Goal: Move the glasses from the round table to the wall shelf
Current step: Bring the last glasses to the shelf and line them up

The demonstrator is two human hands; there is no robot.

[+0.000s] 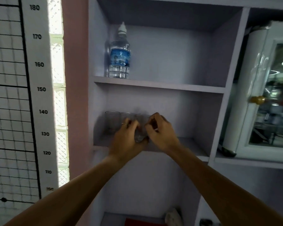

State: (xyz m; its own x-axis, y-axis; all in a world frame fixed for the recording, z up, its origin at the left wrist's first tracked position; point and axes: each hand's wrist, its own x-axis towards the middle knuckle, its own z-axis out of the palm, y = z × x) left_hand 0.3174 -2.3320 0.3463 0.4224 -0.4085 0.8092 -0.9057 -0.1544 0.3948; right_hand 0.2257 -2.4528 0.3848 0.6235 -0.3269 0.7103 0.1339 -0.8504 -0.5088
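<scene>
Both my arms reach up to the middle level of the pale lilac wall shelf (186,144). My left hand (127,141) grips a clear glass (140,137) just above the shelf's front edge. My right hand (160,131) touches the same glass from the right, fingers curled at its rim. Behind my hands, a row of clear glasses (112,122) stands along the left back of that level, partly hidden by my fingers. The round table is out of view.
A water bottle with a blue label (119,56) stands on the level above. A white glass-door cabinet with a gold knob (258,99) sits to the right. A height chart (39,88) hangs on the wall at left. A red object (137,222) lies on a lower level.
</scene>
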